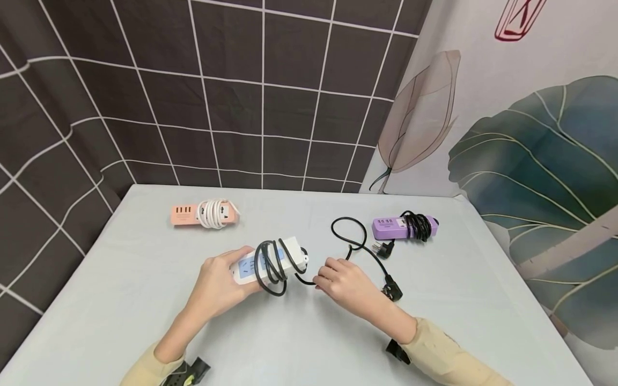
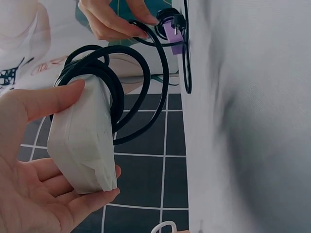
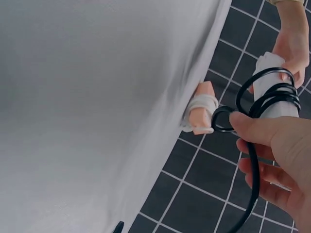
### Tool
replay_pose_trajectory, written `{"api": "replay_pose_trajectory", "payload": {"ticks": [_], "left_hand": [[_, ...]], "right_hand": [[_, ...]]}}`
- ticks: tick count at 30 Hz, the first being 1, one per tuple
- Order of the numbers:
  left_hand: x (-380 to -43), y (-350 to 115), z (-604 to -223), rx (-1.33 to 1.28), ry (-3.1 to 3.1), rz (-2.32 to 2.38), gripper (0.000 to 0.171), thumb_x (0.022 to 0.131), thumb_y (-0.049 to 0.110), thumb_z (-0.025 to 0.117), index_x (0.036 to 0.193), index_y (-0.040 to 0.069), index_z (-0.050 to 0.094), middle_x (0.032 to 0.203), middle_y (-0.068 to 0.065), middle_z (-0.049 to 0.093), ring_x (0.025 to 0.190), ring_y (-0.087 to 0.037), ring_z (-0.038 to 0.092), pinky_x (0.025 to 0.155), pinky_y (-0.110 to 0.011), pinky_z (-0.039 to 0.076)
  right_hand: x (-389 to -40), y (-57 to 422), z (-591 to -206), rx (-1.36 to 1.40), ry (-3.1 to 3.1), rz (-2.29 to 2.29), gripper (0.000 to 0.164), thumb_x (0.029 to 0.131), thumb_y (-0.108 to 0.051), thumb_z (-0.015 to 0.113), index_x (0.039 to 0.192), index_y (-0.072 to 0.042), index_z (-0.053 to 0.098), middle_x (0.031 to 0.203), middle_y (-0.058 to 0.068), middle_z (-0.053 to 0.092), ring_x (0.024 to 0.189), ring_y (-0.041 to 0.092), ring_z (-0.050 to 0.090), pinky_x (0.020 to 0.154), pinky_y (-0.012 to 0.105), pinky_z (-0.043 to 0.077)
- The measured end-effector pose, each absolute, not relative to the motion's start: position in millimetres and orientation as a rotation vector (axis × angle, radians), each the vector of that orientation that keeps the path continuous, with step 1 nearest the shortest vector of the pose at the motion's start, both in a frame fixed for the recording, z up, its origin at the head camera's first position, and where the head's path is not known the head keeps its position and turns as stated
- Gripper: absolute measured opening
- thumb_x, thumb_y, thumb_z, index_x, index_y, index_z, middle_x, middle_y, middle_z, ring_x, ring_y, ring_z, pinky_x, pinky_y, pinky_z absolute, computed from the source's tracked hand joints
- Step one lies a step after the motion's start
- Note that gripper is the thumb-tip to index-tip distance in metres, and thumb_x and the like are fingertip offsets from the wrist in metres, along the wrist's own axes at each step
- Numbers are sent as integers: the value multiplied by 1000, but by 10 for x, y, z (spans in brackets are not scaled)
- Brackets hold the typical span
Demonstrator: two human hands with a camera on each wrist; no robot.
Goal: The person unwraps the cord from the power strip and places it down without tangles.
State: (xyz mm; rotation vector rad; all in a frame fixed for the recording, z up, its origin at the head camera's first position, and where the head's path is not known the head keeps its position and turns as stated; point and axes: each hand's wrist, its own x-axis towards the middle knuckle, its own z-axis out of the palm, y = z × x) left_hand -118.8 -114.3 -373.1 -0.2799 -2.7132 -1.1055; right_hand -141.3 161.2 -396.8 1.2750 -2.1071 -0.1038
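A white power strip [image 1: 247, 267] with a pale blue socket face sits near the middle of the head view, held up in the left hand [image 1: 219, 281], its right end tilted higher than its left. Its black cord [image 3: 254, 179] circles the body in several loose coils, then runs through the right hand's [image 1: 348, 285] fingers. Beyond them it makes an open loop right of centre, ending in a black plug [image 1: 393, 289] farther right, slightly below mid-height.
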Motion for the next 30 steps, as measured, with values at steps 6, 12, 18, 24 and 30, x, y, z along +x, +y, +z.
{"api": "replay_pose_trajectory", "payload": {"ticks": [6, 12, 18, 24, 30], "left_hand": [[-1181, -1140, -3743, -276, -2711, -1108, 62, 61, 31, 87, 116, 10, 68, 111, -13, 71, 87, -21, 65, 73, -34, 48], [-1156, -1118, -3739, -285, -2715, -1128, 63, 61, 31, 88, 117, 10, 68, 113, -14, 71, 91, -23, 66, 75, -36, 49], [-1147, -1104, -3735, -294, -2724, -1126, 65, 61, 33, 88, 118, 8, 67, 114, -16, 70, 94, -25, 67, 77, -39, 51], [-1136, -1095, -3729, -300, -2737, -1131, 67, 60, 34, 88, 118, 8, 67, 114, -16, 70, 94, -26, 67, 78, -41, 51], [-1136, -1085, -3736, -310, -2725, -1133, 65, 59, 32, 89, 116, 9, 68, 112, -15, 71, 91, -24, 66, 76, -37, 50]], "right_hand": [[-1490, 1661, -3997, 1223, -2130, 70, 8, 76, -18, 75, 82, -14, 73, 76, -5, 66, 70, 11, 57, 64, 22, 48], [-1547, 1695, -3994, 1133, -2166, 157, 13, 74, -12, 77, 86, -12, 74, 78, -2, 68, 70, 13, 61, 63, 23, 48], [-1577, 1678, -3976, 1073, -2161, 172, 12, 74, -10, 77, 86, -11, 74, 71, -4, 62, 61, 12, 56, 57, 23, 43], [-1579, 1676, -3972, 1026, -2198, 160, 10, 77, -11, 74, 87, -13, 75, 68, -5, 57, 57, 10, 51, 54, 22, 39], [-1578, 1673, -3913, 935, -2207, 170, 8, 75, -11, 78, 82, -14, 75, 72, -4, 63, 67, 13, 56, 57, 25, 46]]}}
